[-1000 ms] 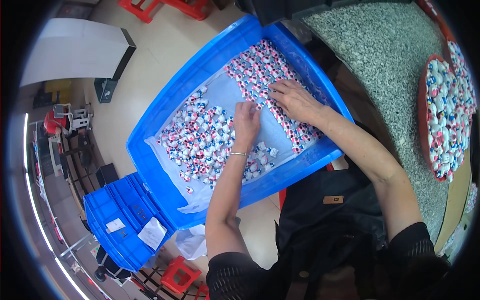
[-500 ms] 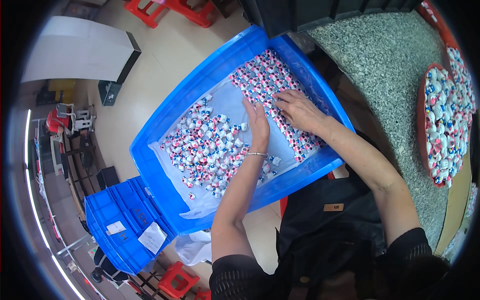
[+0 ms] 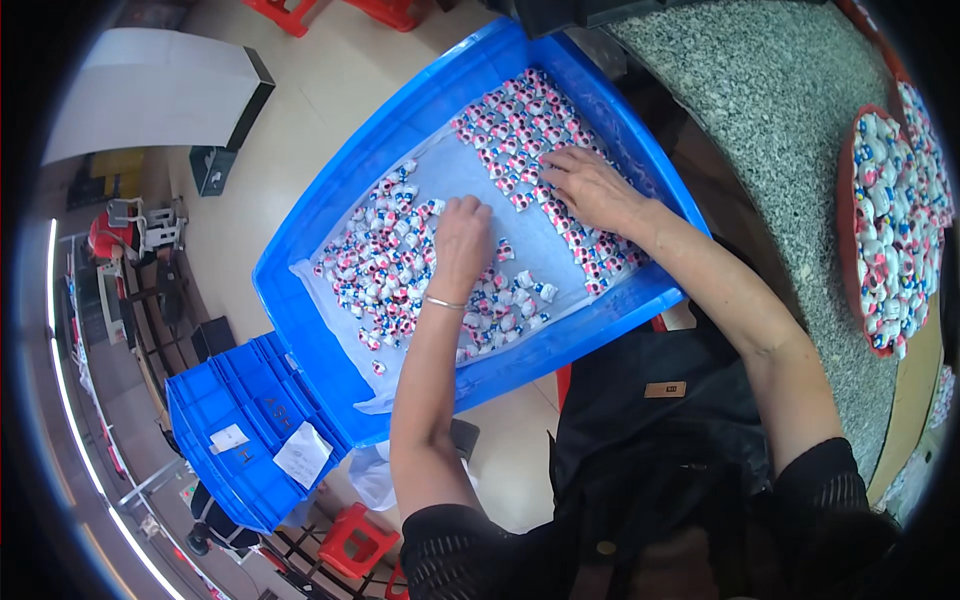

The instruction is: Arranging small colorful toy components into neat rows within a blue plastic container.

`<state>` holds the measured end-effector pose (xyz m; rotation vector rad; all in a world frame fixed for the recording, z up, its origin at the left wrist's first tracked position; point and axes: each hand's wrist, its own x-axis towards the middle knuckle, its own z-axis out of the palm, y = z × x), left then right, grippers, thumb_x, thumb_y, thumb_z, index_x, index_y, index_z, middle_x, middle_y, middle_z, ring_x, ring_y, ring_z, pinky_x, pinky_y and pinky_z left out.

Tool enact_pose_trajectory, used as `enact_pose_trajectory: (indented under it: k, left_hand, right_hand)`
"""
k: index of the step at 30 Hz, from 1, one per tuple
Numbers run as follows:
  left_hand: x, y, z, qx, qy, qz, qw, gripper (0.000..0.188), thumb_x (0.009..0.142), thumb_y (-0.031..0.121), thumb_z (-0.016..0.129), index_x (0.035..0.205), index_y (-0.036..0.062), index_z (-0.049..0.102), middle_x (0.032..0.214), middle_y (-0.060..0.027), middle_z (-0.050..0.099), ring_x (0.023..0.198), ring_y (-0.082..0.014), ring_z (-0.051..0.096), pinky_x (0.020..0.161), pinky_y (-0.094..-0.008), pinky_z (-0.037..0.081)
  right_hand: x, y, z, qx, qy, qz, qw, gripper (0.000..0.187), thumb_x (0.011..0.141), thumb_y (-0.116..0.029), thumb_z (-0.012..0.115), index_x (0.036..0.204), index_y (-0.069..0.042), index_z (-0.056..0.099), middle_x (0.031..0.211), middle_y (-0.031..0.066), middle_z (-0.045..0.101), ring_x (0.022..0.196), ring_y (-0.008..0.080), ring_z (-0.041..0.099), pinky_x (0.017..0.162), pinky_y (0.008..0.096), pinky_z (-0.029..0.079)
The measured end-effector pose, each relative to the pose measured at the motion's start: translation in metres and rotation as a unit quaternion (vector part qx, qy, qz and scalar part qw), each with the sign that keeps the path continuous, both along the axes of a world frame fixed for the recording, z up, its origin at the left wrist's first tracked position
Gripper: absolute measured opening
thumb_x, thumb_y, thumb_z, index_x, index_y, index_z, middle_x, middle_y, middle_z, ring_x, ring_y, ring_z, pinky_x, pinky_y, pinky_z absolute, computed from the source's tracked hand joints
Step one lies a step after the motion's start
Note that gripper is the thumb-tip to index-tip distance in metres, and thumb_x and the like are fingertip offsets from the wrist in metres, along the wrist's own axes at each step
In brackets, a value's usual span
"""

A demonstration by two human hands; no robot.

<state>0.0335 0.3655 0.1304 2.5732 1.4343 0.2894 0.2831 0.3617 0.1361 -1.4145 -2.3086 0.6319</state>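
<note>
Small painted figurines in white, pink and blue lie in a big blue plastic tub (image 3: 345,160) lined with a whitish sheet (image 3: 465,165). On the left they form a loose pile (image 3: 385,265). Along the right side they stand packed in tidy rows (image 3: 510,130). My left hand (image 3: 463,240), with a bangle at its wrist, reaches down at the pile's right side; its fingers are curled under, and what they hold is hidden. My right hand (image 3: 597,192) rests over the inner edge of the rows, fingers bent and slightly apart, fingertips against the figurines.
To the right is a speckled grey stone counter (image 3: 740,120) with a reddish basin (image 3: 848,225) heaped with more figurines. Stacked blue crates (image 3: 225,430) bearing paper notes stand beyond the tub's lower left. A red stool (image 3: 357,540) is on the floor below.
My left hand has moved left from beside the rows to the loose pile, and its fingers have curled. The right hand stays at the rows, a little shifted. The tub sits slightly higher in view.
</note>
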Motion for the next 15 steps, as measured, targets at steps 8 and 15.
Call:
enact_pose_trajectory:
  k: [8, 15]
  left_hand:
    - [0.008, 0.001, -0.018, 0.037, 0.142, -0.073, 0.986, 0.007, 0.072, 0.002, 0.062, 0.077, 0.0064, 0.06, 0.086, -0.0117, 0.055, 0.081, -0.0279, 0.061, 0.065, -0.0354, 0.055]
    - [0.011, -0.002, -0.013, 0.047, 0.193, -0.076, 0.977, 0.004, 0.074, 0.005, 0.062, 0.078, 0.0057, 0.06, 0.087, -0.011, 0.056, 0.08, -0.0275, 0.062, 0.064, -0.0357, 0.056]
  right_hand:
    - [0.014, -0.008, 0.001, 0.052, 0.012, -0.01, 0.999, 0.022, 0.083, -0.009, 0.063, 0.104, -0.003, 0.067, 0.124, 0.0142, 0.06, 0.119, 0.0319, 0.051, 0.103, 0.043, 0.041]
    - [0.021, -0.017, 0.012, 0.035, -0.007, -0.006, 0.999, 0.027, 0.086, -0.01, 0.065, 0.111, -0.002, 0.066, 0.127, 0.0142, 0.059, 0.121, 0.0315, 0.051, 0.104, 0.0412, 0.042]
